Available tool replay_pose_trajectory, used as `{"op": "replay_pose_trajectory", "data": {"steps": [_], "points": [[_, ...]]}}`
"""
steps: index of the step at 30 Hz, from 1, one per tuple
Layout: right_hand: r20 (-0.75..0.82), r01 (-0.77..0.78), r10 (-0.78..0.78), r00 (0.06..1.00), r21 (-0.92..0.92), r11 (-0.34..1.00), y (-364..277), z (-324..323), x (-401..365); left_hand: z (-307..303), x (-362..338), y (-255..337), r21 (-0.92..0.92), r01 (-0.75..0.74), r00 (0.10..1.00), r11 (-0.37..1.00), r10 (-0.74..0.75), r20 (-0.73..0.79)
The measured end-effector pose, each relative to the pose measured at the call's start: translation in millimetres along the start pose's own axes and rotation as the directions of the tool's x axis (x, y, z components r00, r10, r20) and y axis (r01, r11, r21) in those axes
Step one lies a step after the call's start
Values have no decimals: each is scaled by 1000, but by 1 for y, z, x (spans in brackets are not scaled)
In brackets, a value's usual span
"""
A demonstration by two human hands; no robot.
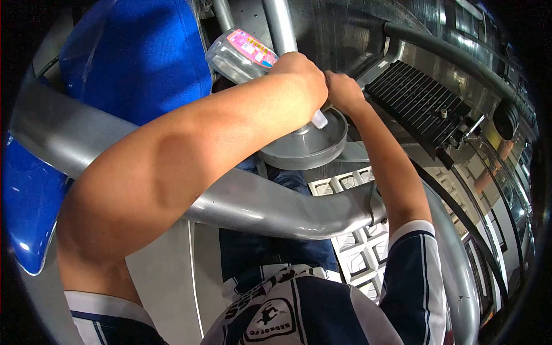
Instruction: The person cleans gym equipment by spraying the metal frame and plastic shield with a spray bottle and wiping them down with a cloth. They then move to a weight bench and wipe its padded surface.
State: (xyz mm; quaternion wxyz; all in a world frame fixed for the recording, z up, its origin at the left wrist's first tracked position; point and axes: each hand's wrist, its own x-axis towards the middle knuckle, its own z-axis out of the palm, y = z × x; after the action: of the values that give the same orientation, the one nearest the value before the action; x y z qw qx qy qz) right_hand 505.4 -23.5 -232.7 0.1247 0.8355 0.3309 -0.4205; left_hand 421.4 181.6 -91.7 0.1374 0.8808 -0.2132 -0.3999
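My left hand [302, 77] is wrapped around a clear plastic bottle [238, 57] with a pink and yellow label. The bottle lies tilted, its base toward the upper left and a pale translucent tip [319, 119] poking out below my fist. Close beside it, my right hand [345, 93] is closed, fingers curled near a dark spot; whatever they grip is hidden. Both hands are above a grey round dish-like disc [305, 154], close to an upright silver post [280, 26].
A thick silver tube [270, 207] curves across in front of my body. Blue padded cushions [138, 57] stand on the left. A black ribbed weight stack [418, 103] is at the right, beside curved rails [460, 57]. White lattice panels [356, 259] show below.
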Motion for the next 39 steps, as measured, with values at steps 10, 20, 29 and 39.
{"op": "replay_pose_trajectory", "data": {"steps": [10, 20, 29, 39], "points": [[467, 334, -296, 833, 2, 943, 9, 41, -21, 4, 0, 2, -21, -22, 1000, 1000, 21, -19], [350, 276, -287, 892, 82, 958, 0, 102, 29, 15, 2, 1, -36, -12, 1000, 999, 11, -17], [282, 33, -3, 959, -102, 994, 14, -70, -38, 14, 6, 1, -26, -26, 1000, 999, 26, 12], [45, 71, -82, 996, 205, 976, 21, -8, -139, 13, 7, 2, 60, -29, 998, 998, 26, 54]]}}
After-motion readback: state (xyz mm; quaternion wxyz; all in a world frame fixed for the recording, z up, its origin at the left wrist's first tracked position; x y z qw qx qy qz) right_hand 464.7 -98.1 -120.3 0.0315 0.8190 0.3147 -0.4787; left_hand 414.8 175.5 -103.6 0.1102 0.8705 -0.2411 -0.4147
